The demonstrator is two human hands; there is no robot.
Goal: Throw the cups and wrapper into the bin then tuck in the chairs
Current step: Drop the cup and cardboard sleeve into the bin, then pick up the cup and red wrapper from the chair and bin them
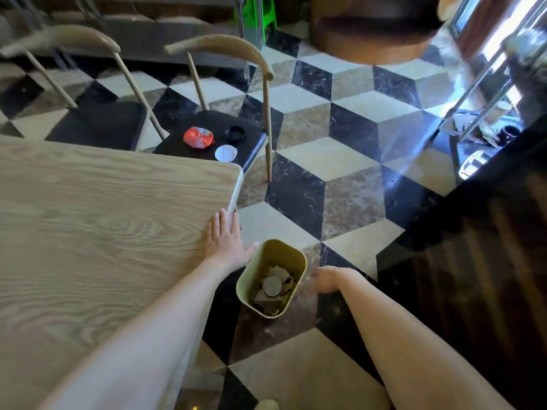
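Note:
A yellow-green bin (296,258) stands on the floor by the table corner, with paper scraps and a pale round cup inside. My left hand (226,241) lies flat and open on the wooden table's (103,220) right edge, just left of the bin. My right hand (327,279) hovers empty, fingers apart, right of the bin. On the nearer chair's black seat (254,143) lie a crumpled red wrapper (198,137), a black cup (235,133) and a white cup (225,153). Both chairs stand pulled out from the table.
A second chair (97,122) with a black seat stands to the left of the first. A dark wooden cabinet (479,261) fills the right side. The floor is checkered tile (349,161). A round wooden table (370,37) is at the back.

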